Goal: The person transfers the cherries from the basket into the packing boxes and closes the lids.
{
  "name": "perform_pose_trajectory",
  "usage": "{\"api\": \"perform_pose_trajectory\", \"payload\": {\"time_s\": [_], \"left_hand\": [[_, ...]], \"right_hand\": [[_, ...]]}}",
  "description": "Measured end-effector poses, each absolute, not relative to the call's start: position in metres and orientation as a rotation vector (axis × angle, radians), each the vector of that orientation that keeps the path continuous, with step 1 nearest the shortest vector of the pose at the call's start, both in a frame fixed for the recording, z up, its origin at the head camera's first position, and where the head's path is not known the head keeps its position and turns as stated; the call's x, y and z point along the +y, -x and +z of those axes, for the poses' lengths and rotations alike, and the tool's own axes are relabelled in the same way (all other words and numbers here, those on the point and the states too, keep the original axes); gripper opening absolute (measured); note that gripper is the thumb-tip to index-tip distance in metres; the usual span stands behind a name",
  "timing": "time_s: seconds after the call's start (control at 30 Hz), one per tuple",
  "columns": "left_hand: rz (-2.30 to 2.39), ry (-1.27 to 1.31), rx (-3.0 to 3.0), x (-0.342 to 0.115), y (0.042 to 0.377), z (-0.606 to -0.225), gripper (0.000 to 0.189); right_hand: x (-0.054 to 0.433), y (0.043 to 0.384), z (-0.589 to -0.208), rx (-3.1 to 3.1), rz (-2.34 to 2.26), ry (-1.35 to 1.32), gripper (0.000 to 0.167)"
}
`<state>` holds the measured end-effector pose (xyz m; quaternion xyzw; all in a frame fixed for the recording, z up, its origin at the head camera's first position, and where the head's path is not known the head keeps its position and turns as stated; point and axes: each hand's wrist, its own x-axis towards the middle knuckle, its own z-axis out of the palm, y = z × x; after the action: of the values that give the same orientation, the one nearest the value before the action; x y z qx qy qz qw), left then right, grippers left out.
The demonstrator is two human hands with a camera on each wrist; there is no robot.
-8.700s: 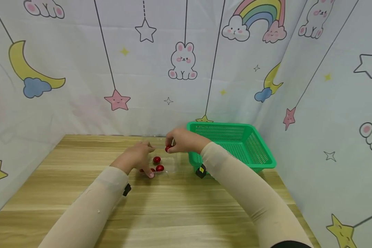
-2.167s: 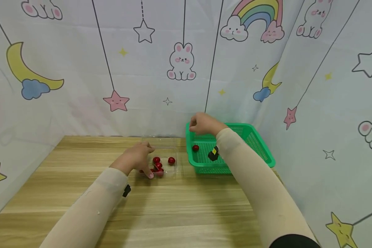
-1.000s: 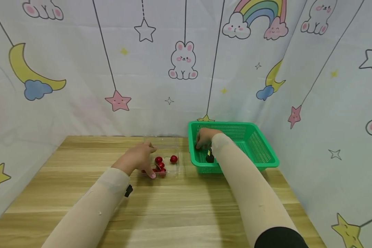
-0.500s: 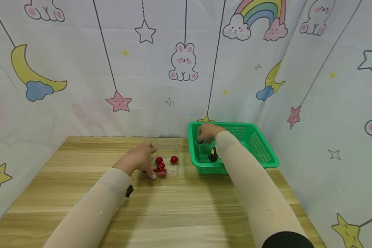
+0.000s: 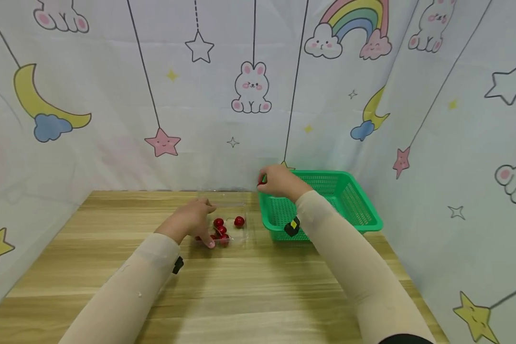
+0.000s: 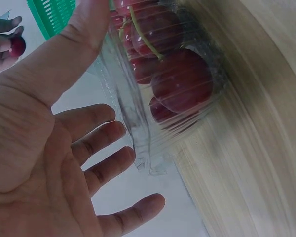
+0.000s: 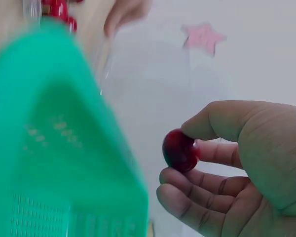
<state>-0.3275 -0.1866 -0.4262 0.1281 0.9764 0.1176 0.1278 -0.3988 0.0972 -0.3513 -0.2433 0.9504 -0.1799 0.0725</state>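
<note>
My right hand [image 5: 279, 181] pinches a dark red cherry [image 7: 180, 150] between thumb and fingertips, above the left rim of a green plastic basket [image 5: 359, 203]. A clear plastic box [image 5: 244, 234] stands left of the basket, holding several red cherries [image 5: 239, 221], some with thin stems. My left hand [image 5: 191, 220] rests at the box's left side, thumb toward the near wall and index finger toward the far wall. In the left wrist view, its other fingers [image 6: 101, 140] are loosely extended beside the clear wall. Part of the cherries is hidden behind the left hand.
Basket and box stand on a wooden table [image 5: 223, 296] near its back edge. Behind and to the right hangs a white curtain [image 5: 215, 162] printed with stars, moons and rabbits. The box's clear lid [image 5: 228, 197] appears raised toward the curtain.
My right hand has reached into the basket, taken the cherry lying there and lifted it up to the left rim. The box holds more cherries than at first. My left hand stays put.
</note>
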Motion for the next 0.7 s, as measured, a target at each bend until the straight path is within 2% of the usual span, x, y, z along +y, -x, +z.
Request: {"api": "perform_pose_trajectory", "payload": {"time_s": [0.17, 0.3, 0.5, 0.7], "left_hand": [[0.353, -0.369, 2.84, -0.187, 0.324, -0.423, 0.122], [0.36, -0.37, 2.832, -0.187, 0.323, -0.421, 0.121], [0.31, -0.383, 2.832, -0.189, 0.322, -0.42, 0.122], [0.26, -0.383, 2.823, -0.194, 0.319, -0.418, 0.125]], "right_hand": [[0.071, 0.373, -0.358, 2.792, -0.579, 0.83, 0.013], [0.05, 0.356, -0.379, 2.758, -0.533, 0.932, 0.016], [0.031, 0.343, -0.413, 2.779, -0.4, 1.008, 0.018], [0.02, 0.331, -0.429, 2.867, -0.168, 1.065, 0.018]]}}
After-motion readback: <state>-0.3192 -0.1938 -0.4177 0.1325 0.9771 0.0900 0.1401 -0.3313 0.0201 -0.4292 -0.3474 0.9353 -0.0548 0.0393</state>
